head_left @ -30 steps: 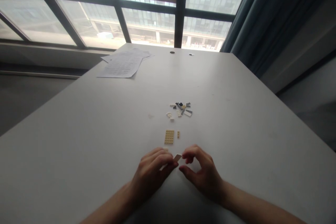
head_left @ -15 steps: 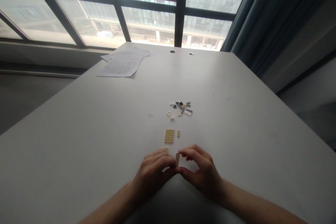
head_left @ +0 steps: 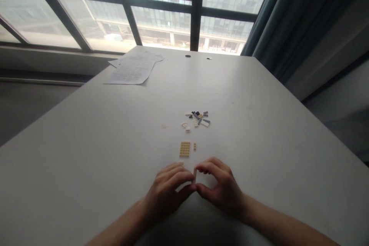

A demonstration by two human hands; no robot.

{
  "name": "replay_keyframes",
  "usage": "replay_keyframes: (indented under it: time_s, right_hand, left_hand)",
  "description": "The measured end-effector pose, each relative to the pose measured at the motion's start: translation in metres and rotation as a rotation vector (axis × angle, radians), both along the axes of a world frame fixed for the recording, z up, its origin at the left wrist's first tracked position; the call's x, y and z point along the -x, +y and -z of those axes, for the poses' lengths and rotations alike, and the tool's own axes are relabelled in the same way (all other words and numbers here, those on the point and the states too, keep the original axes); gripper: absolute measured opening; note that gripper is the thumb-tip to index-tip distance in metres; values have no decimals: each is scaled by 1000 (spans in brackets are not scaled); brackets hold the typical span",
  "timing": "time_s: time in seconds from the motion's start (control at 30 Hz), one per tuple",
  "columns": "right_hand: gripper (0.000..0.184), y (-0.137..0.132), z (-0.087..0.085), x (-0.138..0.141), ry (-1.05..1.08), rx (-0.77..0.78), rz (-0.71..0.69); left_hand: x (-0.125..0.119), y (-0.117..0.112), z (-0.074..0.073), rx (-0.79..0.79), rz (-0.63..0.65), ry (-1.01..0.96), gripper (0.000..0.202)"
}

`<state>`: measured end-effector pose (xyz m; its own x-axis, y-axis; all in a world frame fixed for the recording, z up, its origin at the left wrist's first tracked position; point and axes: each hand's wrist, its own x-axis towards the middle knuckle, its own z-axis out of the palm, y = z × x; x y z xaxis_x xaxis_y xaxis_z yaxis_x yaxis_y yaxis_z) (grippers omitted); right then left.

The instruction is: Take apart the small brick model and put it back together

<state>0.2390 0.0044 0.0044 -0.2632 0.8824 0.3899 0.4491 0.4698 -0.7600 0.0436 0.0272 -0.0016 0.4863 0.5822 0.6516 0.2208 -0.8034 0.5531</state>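
Between my two hands a small pale building-brick piece [head_left: 194,175] stands on edge, its narrow side toward me. My left hand [head_left: 170,184] pinches it from the left with thumb and fingers. My right hand [head_left: 220,184] grips its far and near ends between index finger and thumb. Just beyond the hands lies a tan studded plate [head_left: 185,149], and a narrow tan plate [head_left: 195,146] sits to its right. Another small tan piece [head_left: 181,163] is partly hidden behind my left fingers.
Farther up the white table [head_left: 259,142] is a loose pile of small black, grey, white and tan bricks [head_left: 197,117]. Printed papers [head_left: 132,69] lie at the far left edge. Two round table fittings [head_left: 188,56] are near the window; a dark curtain [head_left: 271,19] hangs at right.
The pale piece has turned slightly, so less of its broad face shows. Both hands keep their hold. The whole view has shifted a little.
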Motion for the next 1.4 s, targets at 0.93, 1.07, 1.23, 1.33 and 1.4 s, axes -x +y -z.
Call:
replay_keyframes:
  time_s: [0.93,1.07,1.23,1.33,1.4]
  right_hand:
    - [25,63,8,-28,-432,122,134]
    - [25,63,10,-26,-432,106,130]
    - [26,64,13,-26,-428,98,129]
    - [27,64,11,-26,-410,101,127]
    - [27,63,10,-26,-375,106,131]
  left_hand:
    - [4,23,-2,-162,-406,310,18]
    - [6,41,-6,-131,-484,364,20]
    - [9,78,-8,35,-604,502,22]
    - [0,97,-8,57,-617,544,23]
    - [-8,105,-8,46,-625,553,23]
